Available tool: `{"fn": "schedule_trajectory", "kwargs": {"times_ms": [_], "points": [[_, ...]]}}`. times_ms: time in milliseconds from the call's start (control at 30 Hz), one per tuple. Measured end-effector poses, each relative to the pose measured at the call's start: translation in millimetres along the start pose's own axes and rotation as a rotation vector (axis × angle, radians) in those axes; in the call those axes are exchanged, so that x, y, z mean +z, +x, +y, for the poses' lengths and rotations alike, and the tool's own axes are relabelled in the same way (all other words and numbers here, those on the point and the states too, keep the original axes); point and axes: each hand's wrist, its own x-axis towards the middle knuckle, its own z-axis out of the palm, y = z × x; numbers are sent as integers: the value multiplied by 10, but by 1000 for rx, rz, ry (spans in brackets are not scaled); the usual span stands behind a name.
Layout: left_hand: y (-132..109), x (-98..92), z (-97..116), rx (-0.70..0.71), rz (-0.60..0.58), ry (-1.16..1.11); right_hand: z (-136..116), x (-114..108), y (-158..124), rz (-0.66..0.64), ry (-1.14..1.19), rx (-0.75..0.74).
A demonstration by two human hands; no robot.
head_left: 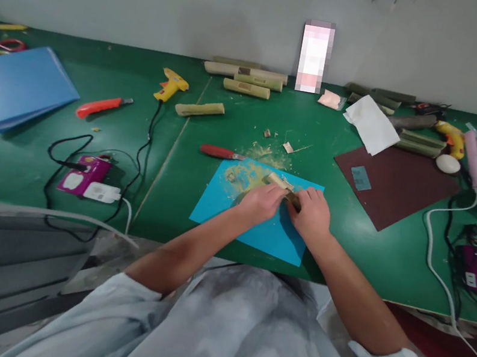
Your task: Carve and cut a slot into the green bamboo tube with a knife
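Note:
Over a bright blue sheet [251, 235], both hands close on a short bamboo piece [280, 181]. My left hand [263, 202] wraps its near side, with fingers bent. My right hand [312, 214] grips the darker, olive-brown end; the fingers hide much of it, and whether that end is a separate part I cannot make out. Yellowish dust [245, 181] is scattered on the sheet's upper left and on the green table just beyond. A red-handled tool [220, 151] lies at the sheet's top edge, and small bamboo chips [288, 147] lie farther back.
Several bamboo tubes [247, 88] lie near the wall. At left are a yellow glue gun [171, 86], a red utility knife [101, 107], a blue folder [16, 86] and a purple power strip [86, 175]. A dark brown sheet [394, 189] and white paper [370, 124] lie right.

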Motion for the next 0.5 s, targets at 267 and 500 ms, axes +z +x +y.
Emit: {"fn": "schedule_trajectory", "kwargs": {"times_ms": [267, 500], "points": [[89, -136, -184, -115, 137, 44, -10, 7, 12, -5, 16, 16], [31, -54, -193, -92, 31, 49, -12, 24, 16, 2, 11, 10]]}}
